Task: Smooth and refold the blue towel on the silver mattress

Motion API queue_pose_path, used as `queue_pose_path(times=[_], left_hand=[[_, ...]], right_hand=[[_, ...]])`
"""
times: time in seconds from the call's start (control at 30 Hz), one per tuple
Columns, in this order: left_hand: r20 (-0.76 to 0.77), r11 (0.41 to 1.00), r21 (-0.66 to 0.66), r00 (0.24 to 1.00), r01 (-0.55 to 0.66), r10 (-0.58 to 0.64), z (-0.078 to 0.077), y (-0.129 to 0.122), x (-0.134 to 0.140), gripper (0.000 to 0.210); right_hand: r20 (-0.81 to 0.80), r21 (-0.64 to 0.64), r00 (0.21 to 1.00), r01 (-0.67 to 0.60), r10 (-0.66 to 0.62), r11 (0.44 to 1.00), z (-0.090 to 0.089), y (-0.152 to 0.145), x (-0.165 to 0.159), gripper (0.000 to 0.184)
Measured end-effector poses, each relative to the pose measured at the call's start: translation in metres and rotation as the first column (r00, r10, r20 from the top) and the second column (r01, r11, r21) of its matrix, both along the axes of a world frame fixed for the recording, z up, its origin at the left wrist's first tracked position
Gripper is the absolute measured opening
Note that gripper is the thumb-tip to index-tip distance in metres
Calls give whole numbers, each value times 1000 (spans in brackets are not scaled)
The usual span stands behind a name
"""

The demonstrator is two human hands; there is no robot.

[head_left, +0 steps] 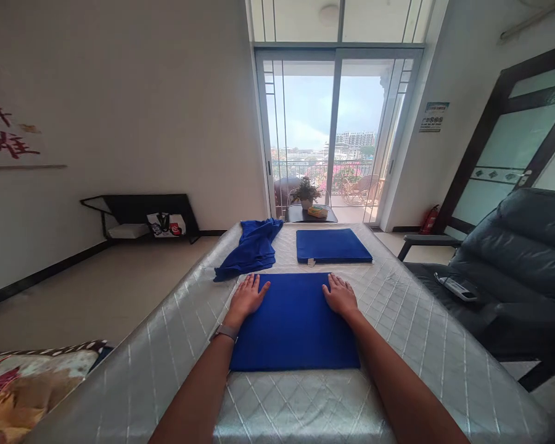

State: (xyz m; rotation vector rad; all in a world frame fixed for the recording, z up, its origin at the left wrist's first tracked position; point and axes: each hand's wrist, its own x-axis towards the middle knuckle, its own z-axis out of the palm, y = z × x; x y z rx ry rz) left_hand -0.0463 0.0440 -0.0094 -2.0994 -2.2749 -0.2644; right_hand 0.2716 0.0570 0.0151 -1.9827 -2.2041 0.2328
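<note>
A flat blue rectangle of cloth or a thin pad [298, 327] lies squarely in front of me on a silver quilted table cover [420, 345]; I cannot tell if it is folded fabric. My left hand [248, 298] rests flat on its far left corner, fingers stretched forward. On the far right corner lies my right hand [341, 295], also flat with fingers extended. Just beyond, to the right, is a second blue rectangle [333, 245], looking like a neat stack with a small white tag [311, 262] at its near edge. A crumpled blue cloth [252, 246] sits at the far left.
A dark armchair [513, 259] with a remote-like device [457, 287] on its seat stands at the right. Past the table's far edge is a small table [296, 214] bearing a potted plant [306, 192]. Patterned fabric [32, 388] shows at lower left.
</note>
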Motion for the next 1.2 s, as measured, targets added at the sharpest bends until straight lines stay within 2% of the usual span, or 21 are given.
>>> queue_pose_path(times=[0.23, 0.5, 0.8, 0.9, 1.07, 1.2], left_hand=[[27, 1000, -4, 1000, -9, 9, 5, -4, 8, 88], [58, 1000, 2, 998, -21, 21, 6, -4, 11, 84], [90, 998, 66, 996, 6, -12, 6, -5, 11, 81], [94, 998, 59, 996, -2, -4, 7, -6, 12, 81], [77, 999, 48, 997, -14, 10, 8, -7, 12, 83], [44, 999, 39, 999, -14, 13, 6, -6, 11, 83]], right_hand=[[29, 10, 1000, 3, -3, 1000, -2, 2, 1, 66], [95, -42, 995, 28, -24, 999, 1, 2, -1, 67], [152, -110, 988, 36, -19, 993, 21, -8, -5, 66], [155, -92, 988, 28, -14, 995, 26, -19, -5, 65], [131, -110, 991, 19, -4, 994, 13, -37, -3, 66], [111, -111, 994, 16, -4, 994, 3, -41, -1, 67]])
